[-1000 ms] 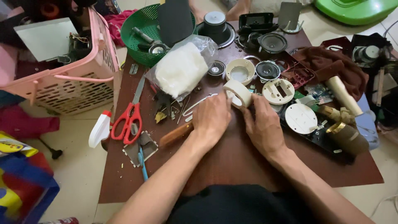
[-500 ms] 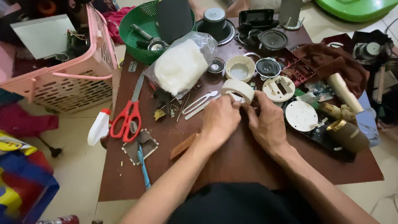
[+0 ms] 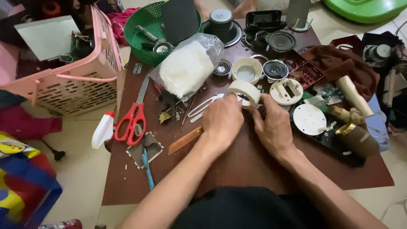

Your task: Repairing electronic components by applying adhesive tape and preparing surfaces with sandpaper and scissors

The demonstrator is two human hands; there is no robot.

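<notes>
My left hand (image 3: 222, 121) and my right hand (image 3: 273, 127) meet at the middle of a dark brown table (image 3: 237, 165). Both sets of fingers close on a cream roll of tape (image 3: 245, 91), tilted on edge just beyond my fingertips. What lies under my palms is hidden. A thin brown strip (image 3: 185, 140) lies on the table just left of my left wrist. White tweezers (image 3: 203, 106) rest left of the roll.
Red scissors (image 3: 131, 121), a white squeeze bottle (image 3: 103, 129) and a blue-handled tool (image 3: 147, 167) lie at the left. A plastic bag of white stuff (image 3: 186, 68), a green basket (image 3: 146, 32), speaker parts (image 3: 275, 68), round white discs (image 3: 309, 118) crowd the back and right. A pink basket (image 3: 72, 80) stands left.
Both hands have shifted slightly toward the far side with the tape roll. The brown strip now lies free on the table beside my left wrist instead of under the hand.
</notes>
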